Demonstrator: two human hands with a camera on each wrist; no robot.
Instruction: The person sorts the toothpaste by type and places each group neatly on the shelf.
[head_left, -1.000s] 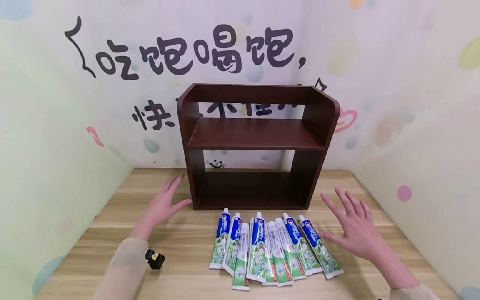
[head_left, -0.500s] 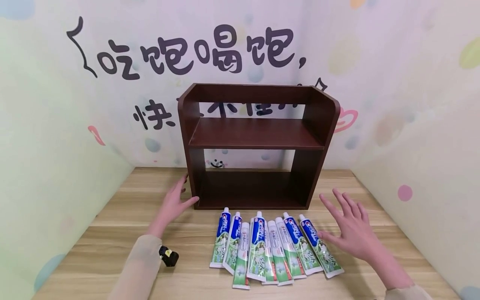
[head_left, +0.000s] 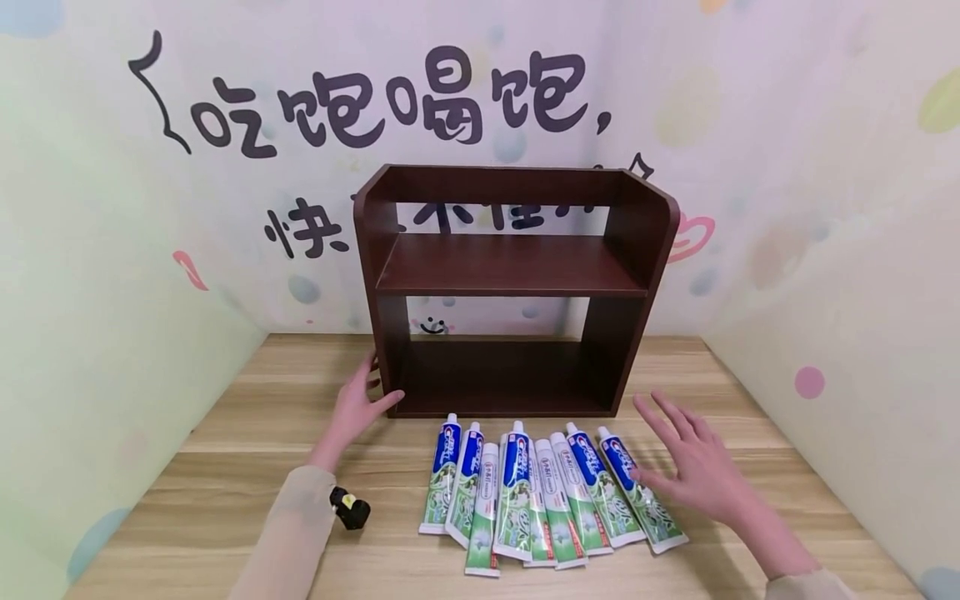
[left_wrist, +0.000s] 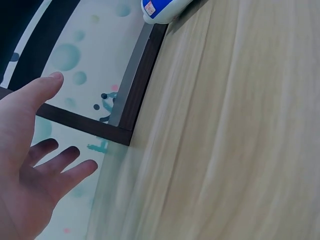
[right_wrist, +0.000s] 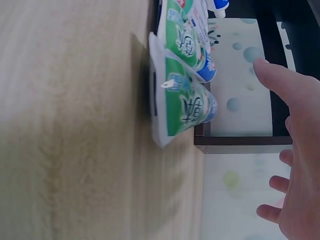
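Note:
A dark brown two-tier shelf (head_left: 512, 267) stands upright at the back of the wooden table. My left hand (head_left: 358, 407) is at its lower left corner, thumb in front and fingers beside the side panel; in the left wrist view the hand (left_wrist: 35, 170) has spread fingers, and contact cannot be told. My right hand (head_left: 701, 467) hovers with parted fingers, holding nothing, right of the rightmost toothpaste tube (head_left: 641, 492). Several blue, white and green tubes (head_left: 517, 492) lie fanned in front of the shelf. The right wrist view shows the hand (right_wrist: 295, 135) apart from a tube (right_wrist: 187, 105).
A small black device (head_left: 350, 508) is at the left sleeve's cuff. Patterned walls (head_left: 810, 208) with lettering enclose the wooden table (head_left: 225, 467) at the back and both sides.
My left hand has moved right, up to the shelf's lower left corner. My right hand has shifted slightly left and its fingertips sit lower. Shelf and tubes have stayed in place.

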